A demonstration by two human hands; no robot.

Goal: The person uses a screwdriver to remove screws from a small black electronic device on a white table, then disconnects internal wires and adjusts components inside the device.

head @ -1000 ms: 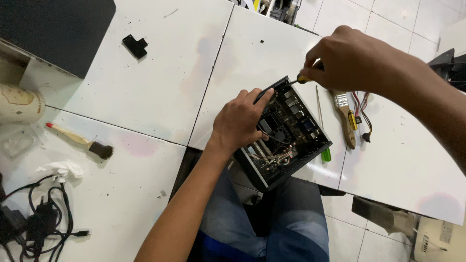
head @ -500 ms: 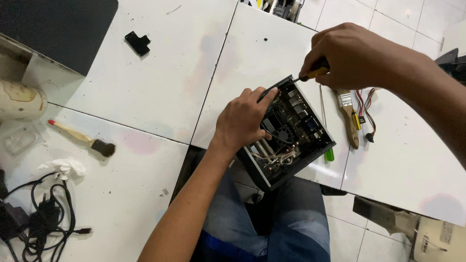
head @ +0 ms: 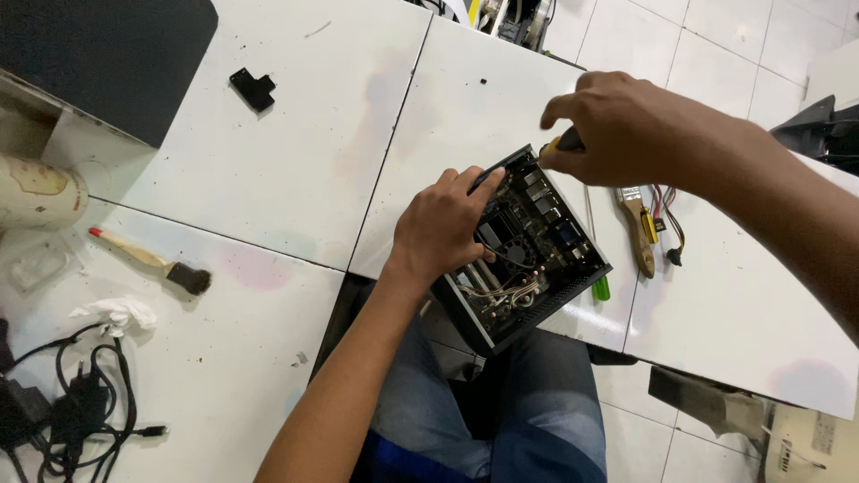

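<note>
A small black open computer case [head: 528,259] lies tilted at the front edge of the white table [head: 465,107], partly over my lap. Its circuit board, a small fan and copper heat pipes show inside. My left hand [head: 443,224] rests on the case's left side, fingers over the board. My right hand [head: 626,125] hovers over the case's far corner, closed on a screwdriver handle [head: 568,143] with black and yellow grip; its tip is hidden.
A wooden-handled brush [head: 637,228], a green-handled tool [head: 600,284] and small wires [head: 667,224] lie right of the case. Another brush [head: 152,261], crumpled tissue [head: 116,313] and tangled black cables [head: 72,402] sit at the left. A black bracket [head: 253,88] lies farther back.
My right hand with the screwdriver stayed over the case's far corner, shifting slightly. My left hand kept its hold on the case. The view shifted a little.
</note>
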